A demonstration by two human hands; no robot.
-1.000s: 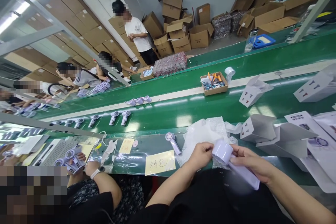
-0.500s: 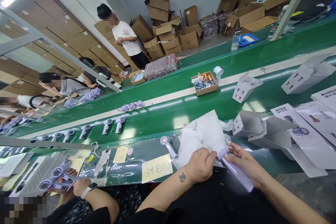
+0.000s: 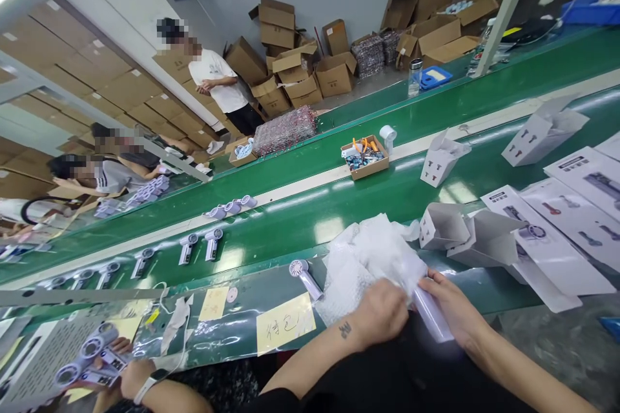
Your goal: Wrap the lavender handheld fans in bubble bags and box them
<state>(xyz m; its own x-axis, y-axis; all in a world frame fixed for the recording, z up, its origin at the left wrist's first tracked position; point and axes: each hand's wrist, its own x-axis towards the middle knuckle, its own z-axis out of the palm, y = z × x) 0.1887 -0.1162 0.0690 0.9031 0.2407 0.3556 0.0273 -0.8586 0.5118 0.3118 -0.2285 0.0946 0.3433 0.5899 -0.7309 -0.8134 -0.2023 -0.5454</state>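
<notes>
My left hand [image 3: 382, 311] is closed on the edge of a clear bubble-wrap bag [image 3: 382, 251] at the front of the green bench. My right hand [image 3: 453, 306] grips the pale handle of a small white handheld fan [image 3: 433, 316]. The fan's head is hidden inside the bag between my two hands. A second fan [image 3: 304, 276] lies loose on the bench just left of the bags.
Open white cartons [image 3: 448, 226] and flat printed box blanks [image 3: 547, 242] lie to my right. The green conveyor [image 3: 310, 219] carries several fans [image 3: 196, 246] and a small cardboard parts box [image 3: 364, 156]. A yellow label [image 3: 285, 322] sits front left. Other people work at left; cardboard boxes are stacked behind.
The fan's head, bare a second ago, has gone into the bubble-wrap bag. My hands have shifted slightly right and the camera has turned a little.
</notes>
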